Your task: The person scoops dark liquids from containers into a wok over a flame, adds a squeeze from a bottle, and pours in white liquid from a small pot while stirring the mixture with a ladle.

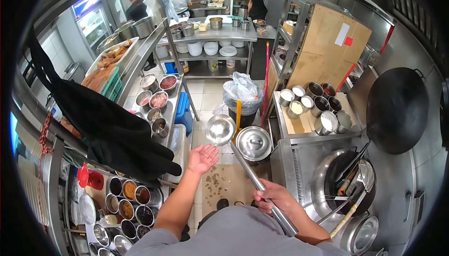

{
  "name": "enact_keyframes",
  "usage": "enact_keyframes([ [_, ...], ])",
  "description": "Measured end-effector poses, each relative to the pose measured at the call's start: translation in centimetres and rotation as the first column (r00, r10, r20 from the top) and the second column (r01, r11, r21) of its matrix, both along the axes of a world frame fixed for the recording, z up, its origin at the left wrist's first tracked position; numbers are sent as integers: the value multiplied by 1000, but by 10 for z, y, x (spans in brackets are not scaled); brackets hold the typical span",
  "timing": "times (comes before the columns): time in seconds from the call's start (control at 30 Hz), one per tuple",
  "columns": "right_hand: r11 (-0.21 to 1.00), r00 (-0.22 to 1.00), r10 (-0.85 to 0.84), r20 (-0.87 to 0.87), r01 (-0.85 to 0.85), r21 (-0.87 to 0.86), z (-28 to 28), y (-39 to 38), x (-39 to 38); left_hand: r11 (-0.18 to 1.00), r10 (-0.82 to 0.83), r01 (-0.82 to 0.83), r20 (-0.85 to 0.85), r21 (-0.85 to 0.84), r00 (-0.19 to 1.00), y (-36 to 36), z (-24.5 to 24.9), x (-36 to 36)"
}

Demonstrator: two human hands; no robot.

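Held in my right hand (pixel 273 196) is a long steel ladle (pixel 248 167), gripped around its thick handle near the lower end. The ladle's round bowl (pixel 220 130) points away from me, up and to the left. My left hand (pixel 204 158) is raised palm up with its fingers spread, just below the bowl, and holds nothing. Beyond the ladle, a lidded steel pot (pixel 253 143) stands on the floor. On the right, a black wok (pixel 348 181) on the stove holds a wire strainer (pixel 366 174) and other long-handled tools.
Seasoning tins (pixel 127 209) crowd the lower left shelf. Steel containers (pixel 321 104) stand by the stove. A black cloth (pixel 107 125) hangs at left. A lined bin (pixel 243 94) stands ahead. A large wok (pixel 397 111) leans on the right wall. Several people work at the back.
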State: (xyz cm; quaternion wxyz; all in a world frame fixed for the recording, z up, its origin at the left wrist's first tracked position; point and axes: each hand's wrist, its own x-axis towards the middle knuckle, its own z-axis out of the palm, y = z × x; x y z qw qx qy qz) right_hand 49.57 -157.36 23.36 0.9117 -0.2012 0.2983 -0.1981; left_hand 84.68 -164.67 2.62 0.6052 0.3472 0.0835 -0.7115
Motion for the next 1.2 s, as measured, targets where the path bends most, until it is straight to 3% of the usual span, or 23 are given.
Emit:
enact_keyframes([
  [0.1, 999, 999, -4, 31, 3, 32, 0, 3, -7, 997, 18, -18, 4, 76, 1000, -6, 8, -5],
  [0.5, 998, 998, -61, -5, 61, 25, -15, 40, -1, 993, -100, 102, -42, 52, 994, 2, -27, -1],
  [0.6, 995, 995, -95, -30, 96, 38, -15, 48, 5, 989, -93, 97, -39, 112, 995, 5, -30, -4],
  [0.9, 994, 989, -107, -101, 109, 19, -12, 61, 16, 988, -138, 142, -62, 60, 989, 8, -55, 5],
  [1.2, 991, 987, -132, -89, 133, 8, -20, 70, 18, 986, -158, 160, -39, 51, 987, 13, -39, 8],
])
